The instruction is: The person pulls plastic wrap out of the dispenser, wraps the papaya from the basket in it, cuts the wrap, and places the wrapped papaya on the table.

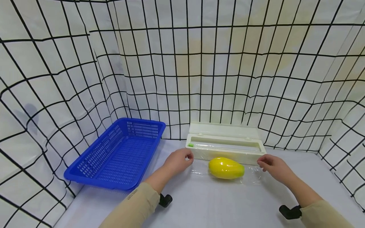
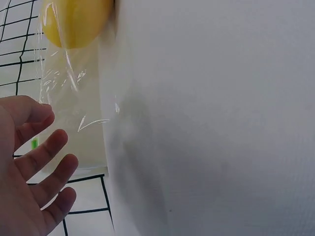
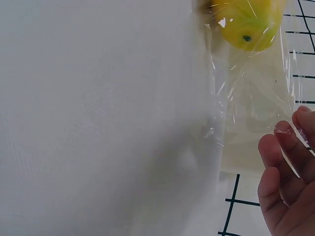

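Note:
A yellow fruit (image 1: 226, 168), papaya-shaped with a greenish right end, lies on its side in front of a cream wrap dispenser box (image 1: 225, 155) with a raised lid. Clear plastic wrap (image 1: 252, 175) stretches from the box front to the table around the fruit, and shiny film passes over the fruit in both wrist views. At the box's left front corner, my left hand (image 1: 179, 161) pinches the film edge between thumb and index finger, other fingers spread. My right hand (image 1: 275, 167) pinches the film at the right front corner. The fruit sits between the hands, touched by neither.
A blue perforated basket (image 1: 142, 158) stands left of the left forearm. Black wire grid panels (image 1: 201, 76) backed with white sheeting enclose the back and sides. A white cloth (image 1: 222, 205) covers the table. Inside the box, a small green piece (image 1: 191, 145) shows at the left.

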A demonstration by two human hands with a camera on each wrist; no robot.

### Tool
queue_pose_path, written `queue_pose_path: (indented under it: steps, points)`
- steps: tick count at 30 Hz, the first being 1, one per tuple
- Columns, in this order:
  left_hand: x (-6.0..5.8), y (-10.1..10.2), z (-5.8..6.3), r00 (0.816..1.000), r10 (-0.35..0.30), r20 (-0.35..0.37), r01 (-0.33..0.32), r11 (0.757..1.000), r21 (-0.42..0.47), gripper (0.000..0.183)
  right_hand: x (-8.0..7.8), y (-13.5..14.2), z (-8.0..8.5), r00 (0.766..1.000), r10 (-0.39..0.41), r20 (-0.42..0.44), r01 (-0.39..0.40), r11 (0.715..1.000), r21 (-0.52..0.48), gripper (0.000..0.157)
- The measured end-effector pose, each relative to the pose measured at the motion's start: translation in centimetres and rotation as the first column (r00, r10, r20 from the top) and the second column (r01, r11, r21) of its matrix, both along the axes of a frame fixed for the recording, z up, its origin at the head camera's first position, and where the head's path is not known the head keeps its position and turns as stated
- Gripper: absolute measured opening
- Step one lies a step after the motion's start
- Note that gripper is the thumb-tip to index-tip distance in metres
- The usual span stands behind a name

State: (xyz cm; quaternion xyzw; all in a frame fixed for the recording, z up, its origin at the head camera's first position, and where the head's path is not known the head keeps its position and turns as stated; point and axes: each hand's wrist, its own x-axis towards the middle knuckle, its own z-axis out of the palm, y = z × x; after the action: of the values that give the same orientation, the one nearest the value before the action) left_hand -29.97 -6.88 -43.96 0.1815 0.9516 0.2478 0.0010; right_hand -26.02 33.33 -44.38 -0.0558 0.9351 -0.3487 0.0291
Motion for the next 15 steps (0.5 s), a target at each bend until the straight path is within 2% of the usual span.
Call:
queue_pose_path:
  steps: [7,15]
  points:
    - [-0.6,0.3,-1.1,1.0,-0.001,0.017,0.003,0.995,-0.102,0.011,0.0,-0.9,-0.5,0.999,0.014,0.047,-0.015,1.0,0.019,0.018]
    - [-0.4,1.0,-1.5,0.999,-0.034,0.003,0.034,0.987,-0.16,0.011,0.1,-1.3,-1.1,0.991,0.027,0.129,-0.031,0.999,0.03,0.018]
